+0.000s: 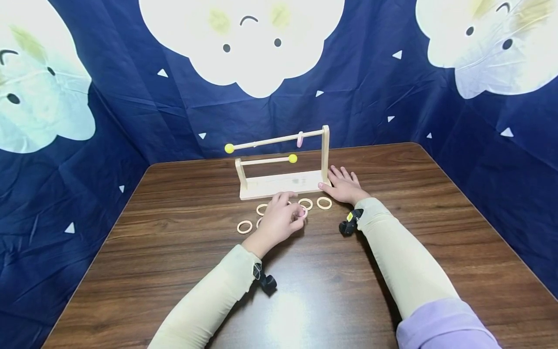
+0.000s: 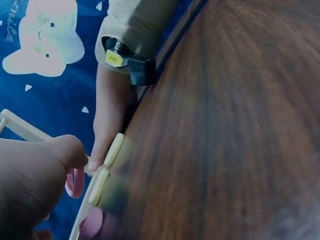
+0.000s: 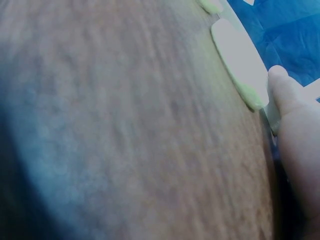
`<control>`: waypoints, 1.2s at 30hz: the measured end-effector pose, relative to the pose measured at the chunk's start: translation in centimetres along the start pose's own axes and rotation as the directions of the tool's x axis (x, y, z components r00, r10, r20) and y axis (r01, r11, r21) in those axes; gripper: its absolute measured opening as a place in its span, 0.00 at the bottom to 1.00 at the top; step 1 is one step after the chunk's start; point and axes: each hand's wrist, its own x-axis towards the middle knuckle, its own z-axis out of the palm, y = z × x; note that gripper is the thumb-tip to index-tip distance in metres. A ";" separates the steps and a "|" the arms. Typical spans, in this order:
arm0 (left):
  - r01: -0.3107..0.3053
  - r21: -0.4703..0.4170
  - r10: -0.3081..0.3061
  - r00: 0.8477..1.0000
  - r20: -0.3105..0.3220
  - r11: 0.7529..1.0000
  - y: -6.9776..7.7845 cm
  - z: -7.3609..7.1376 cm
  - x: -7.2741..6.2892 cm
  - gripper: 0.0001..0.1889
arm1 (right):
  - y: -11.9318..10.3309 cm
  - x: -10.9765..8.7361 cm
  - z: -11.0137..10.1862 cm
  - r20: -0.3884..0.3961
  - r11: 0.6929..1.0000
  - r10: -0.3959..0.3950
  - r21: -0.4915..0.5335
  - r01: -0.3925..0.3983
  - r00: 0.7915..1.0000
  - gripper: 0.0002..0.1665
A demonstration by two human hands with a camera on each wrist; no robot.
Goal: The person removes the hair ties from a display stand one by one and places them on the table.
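My left hand is low over the table with its fingers bent, pinching a pink ring whose far side its fingers hide. Several pale wooden rings lie around it, some partly covered by the hand. Behind them is a wooden stand with two horizontal rods, each tipped by a yellow ball. Another pink ring hangs on the upper rod. At the stand's right end my right hand lies with fingers spread, its thumb resting on the base.
The brown wooden table reaches back to a dark blue cloth with cloud faces. One ring lies apart to the left. Wrist cameras on black straps stick out beside both wrists.
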 end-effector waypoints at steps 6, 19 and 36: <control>-0.027 0.042 0.026 0.999 0.023 0.999 0.3 0.5 0.1 0.07 | 0.4 0.3 0.2 -0.003 1.000 -0.008 0.005 0.009 1.000 0.56; -0.074 0.065 0.073 0.997 0.026 0.995 0.8 0.9 0.0 0.05 | -0.5 -0.6 -0.3 -0.013 1.000 -0.009 0.004 0.009 1.000 0.55; 0.034 -0.027 -0.032 0.998 0.047 0.999 0.5 0.2 0.5 0.08 | -0.8 -0.9 -0.5 -0.019 1.000 -0.008 -0.005 0.008 1.000 0.53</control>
